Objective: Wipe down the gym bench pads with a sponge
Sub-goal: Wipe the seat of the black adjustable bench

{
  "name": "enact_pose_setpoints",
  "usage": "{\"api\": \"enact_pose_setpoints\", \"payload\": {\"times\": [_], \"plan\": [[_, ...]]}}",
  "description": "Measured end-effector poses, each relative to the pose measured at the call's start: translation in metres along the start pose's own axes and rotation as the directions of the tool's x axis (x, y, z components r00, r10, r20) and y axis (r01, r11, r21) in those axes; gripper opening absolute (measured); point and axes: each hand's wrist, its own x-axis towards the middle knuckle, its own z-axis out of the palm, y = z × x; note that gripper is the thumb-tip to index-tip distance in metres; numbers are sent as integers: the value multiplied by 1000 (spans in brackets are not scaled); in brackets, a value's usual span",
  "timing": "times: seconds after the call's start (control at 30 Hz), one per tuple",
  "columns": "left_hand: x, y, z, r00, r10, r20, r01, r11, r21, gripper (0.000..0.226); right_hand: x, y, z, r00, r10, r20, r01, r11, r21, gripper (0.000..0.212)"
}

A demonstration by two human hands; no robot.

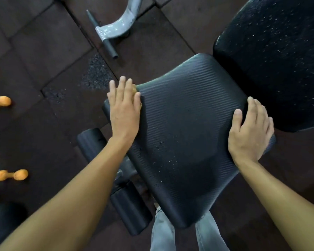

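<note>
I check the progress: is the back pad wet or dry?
Wet: the back pad is covered with many small droplets.

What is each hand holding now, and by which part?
The left hand presses a yellow sponge flat at the left edge of the seat pad. The right hand only rests on its right edge; nothing is gripped.

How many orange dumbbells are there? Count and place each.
2. The far dumbbell lies on the floor at the left edge, partly cropped; the near dumbbell lies lower left. Others may be out of view.
</note>
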Motion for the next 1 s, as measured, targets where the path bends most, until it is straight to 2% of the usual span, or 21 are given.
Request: {"api": "enact_pose_setpoints", "payload": {"times": [0.03, 0.07, 0.17, 0.23, 0.3, 0.33, 0.37, 0.4, 0.43, 0.5, 0.53, 0.57, 0.6, 0.63, 0.7, 0.77, 0.83, 0.9, 0.93, 0.97, 1.0], "plan": [[-9, 6, 0, 998, -60, -11, 60, 998, -23, 48, 0, 0, 0, 1000, -3, 0, 3, 1000, -14, 51], [-23, 14, 2, 999, -43, -22, 43, 999, -9, 47, 0, 0, 1, 1000, -5, 1, 5, 1000, -28, 52], [-82, 48, 9, 972, 233, -3, -233, 972, 43, 44, 0, -1, 0, 1000, -5, 2, 5, 999, -49, 52], [-118, 65, 9, 883, 467, 48, -469, 882, 36, 43, -1, -2, 0, 1000, -4, 2, 4, 999, -50, 52], [-127, 62, 7, 725, 682, 92, -686, 727, 22, 41, -1, -2, 0, 1000, 3, 11, -3, 999, -41, 52], [-116, 53, 6, 650, 752, 111, -758, 651, 29, 41, -1, -1, 0, 1000, 5, 20, -5, 999, -39, 53], [-103, 42, 5, 614, 780, 122, -788, 614, 40, 41, -2, -1, -1, 999, 1, 35, 0, 999, -40, 54], [-87, 30, 4, 628, 770, 115, -778, 625, 65, 41, -3, 1, -1, 999, -9, 54, 12, 999, -43, 55], [-71, 18, 3, 694, 713, 96, -719, 690, 79, 41, -4, 2, -2, 997, -25, 70, 28, 998, -48, 55], [-49, 0, -1, 889, 456, 45, -458, 888, 43, 43, -7, 5, -4, 995, -52, 87, 57, 996, -62, 56], [-48, -3, -3, 958, 287, 27, -287, 958, -10, 44, -10, 6, -5, 994, -61, 90, 67, 995, -74, 56], [-53, -1, -4, 989, 147, 16, -145, 987, -72, 46, -12, 7, -5, 994, -66, 92, 74, 994, -86, 56], [-64, 6, -5, 998, 64, 12, -62, 991, -119, 47, -15, 7, -5, 994, -68, 91, 77, 992, -96, 56], [-80, 15, -4, 999, 44, 16, -42, 990, -137, 48, -17, 6, -4, 994, -66, 87, 76, 991, -107, 56], [-128, 38, -3, 988, 153, 35, -147, 981, -125, 48, -19, 5, -2, 995, -62, 80, 72, 990, -122, 56], [-183, 60, -3, 907, 412, 90, -401, 908, -120, 46, -19, 5, -3, 995, -60, 79, 69, 991, -116, 56], [-215, 69, -3, 741, 659, 130, -642, 752, -148, 44, -20, 6, -4, 994, -73, 84, 82, 991, -109, 57], [-206, 59, -2, 580, 803, 141, -792, 596, -134, 43, -27, 8, -6, 991, -92, 100, 103, 988, -115, 58], [-191, 53, -1, 544, 828, 136, -820, 559, -127, 43, -34, 9, -7, 988, -107, 109, 120, 986, -117, 57], [-173, 47, 0, 542, 831, 126, -825, 555, -108, 43, -42, 10, -9, 986, -120, 118, 134, 984, -117, 57], [-152, 42, 1, 579, 808, 108, -805, 588, -78, 43, -51, 11, -10, 983, -131, 130, 146, 983, -113, 56]]}}
